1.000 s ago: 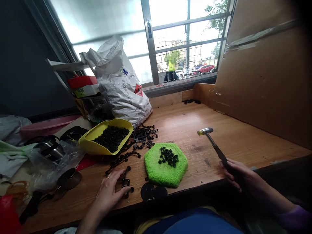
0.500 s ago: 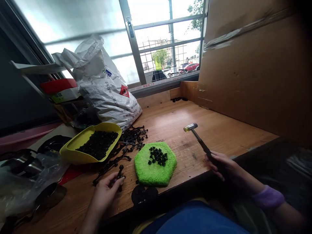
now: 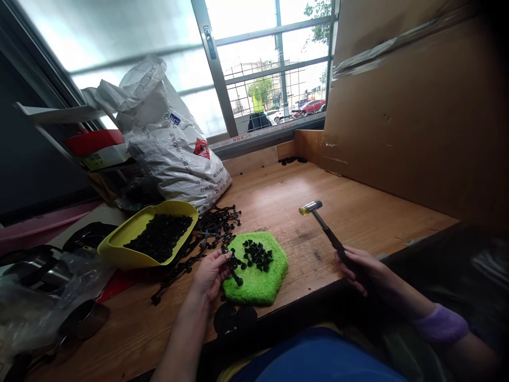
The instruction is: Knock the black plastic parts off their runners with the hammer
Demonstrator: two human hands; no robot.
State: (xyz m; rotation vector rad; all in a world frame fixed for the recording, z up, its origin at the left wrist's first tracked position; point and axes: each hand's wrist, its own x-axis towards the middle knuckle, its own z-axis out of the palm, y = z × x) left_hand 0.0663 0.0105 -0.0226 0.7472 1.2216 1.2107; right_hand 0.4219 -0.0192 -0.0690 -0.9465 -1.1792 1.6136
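Note:
Pinched in my left hand (image 3: 212, 273) is a black molded strip (image 3: 235, 269) with small knobs along it, held over the left side of a green fuzzy hexagonal pad (image 3: 254, 289). A heap of small black caps (image 3: 258, 255) lies on that pad. My right hand (image 3: 363, 269) is wrapped round the dark handle of a small hammer (image 3: 328, 231). Its metal head, with a yellow face on one side, points away from me above the table. More black knobbed strips (image 3: 217, 223) lie in a tangle beyond my left hand.
Left of the strips, a yellow scoop-shaped tray (image 3: 115, 245) holds many small black pieces. A white printed sack (image 3: 178, 148) leans behind it. Two dark discs (image 3: 234, 320) lie at the table's front edge. On the right stands a large cardboard sheet (image 3: 389, 116).
My left hand has moved right and away from me, bringing the black strip from the bare wood to over the green pad. My right hand and the hammer stay almost still.

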